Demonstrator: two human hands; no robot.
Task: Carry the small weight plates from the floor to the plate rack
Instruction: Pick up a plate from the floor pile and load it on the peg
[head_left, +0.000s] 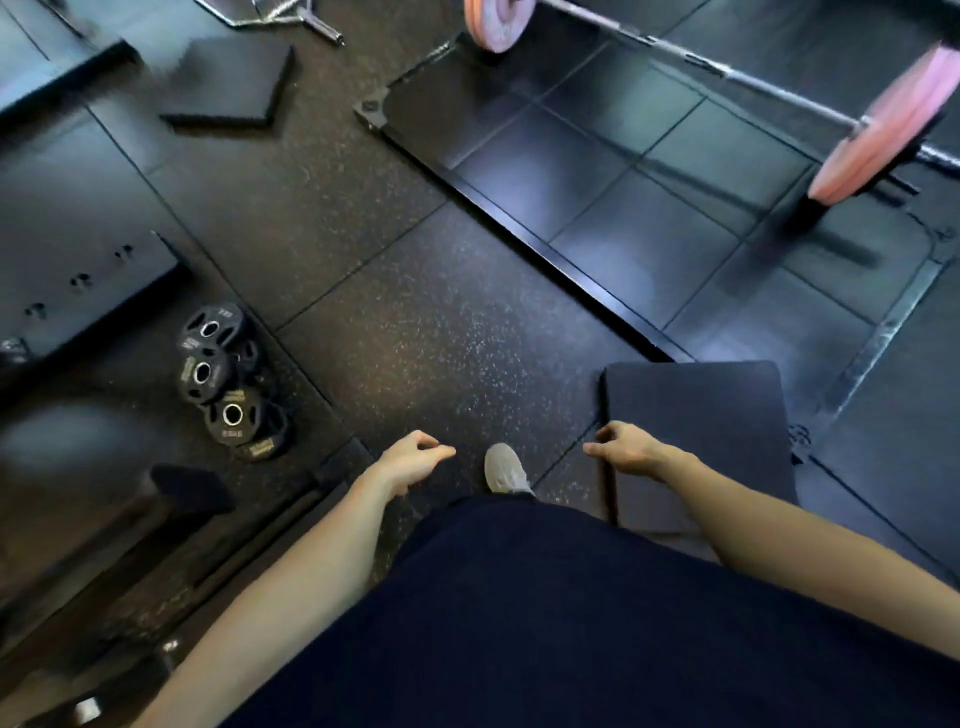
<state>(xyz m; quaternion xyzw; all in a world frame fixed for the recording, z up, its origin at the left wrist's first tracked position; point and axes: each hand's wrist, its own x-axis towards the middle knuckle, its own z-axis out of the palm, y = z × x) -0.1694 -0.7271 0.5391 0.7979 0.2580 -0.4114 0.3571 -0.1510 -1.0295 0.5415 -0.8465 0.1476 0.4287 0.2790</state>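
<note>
I see a barbell (727, 73) ahead and a foam pad (727, 415) by my foot, a tripping risk. Small weight plates (228, 379) lie piled on the floor left. My left hand (410, 462) and right hand (626, 447) hang loosely curled, empty.

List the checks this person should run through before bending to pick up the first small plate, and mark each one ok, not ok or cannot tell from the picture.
1. Left hand free: ok, fingers loosely curled, holding nothing.
2. Right hand free: ok, likewise holding nothing.
3. Small black weight plates located: ok, clustered on the floor at the person's left, some overlapping.
4. Path to the plates: ok, bare speckled rubber floor lies between the shoe and them.
5. Trip hazards noted: ok, a dark foam pad lies at the right and a loaded barbell beyond.
6. Plate rack located: cannot tell, none clearly identifiable.
</note>
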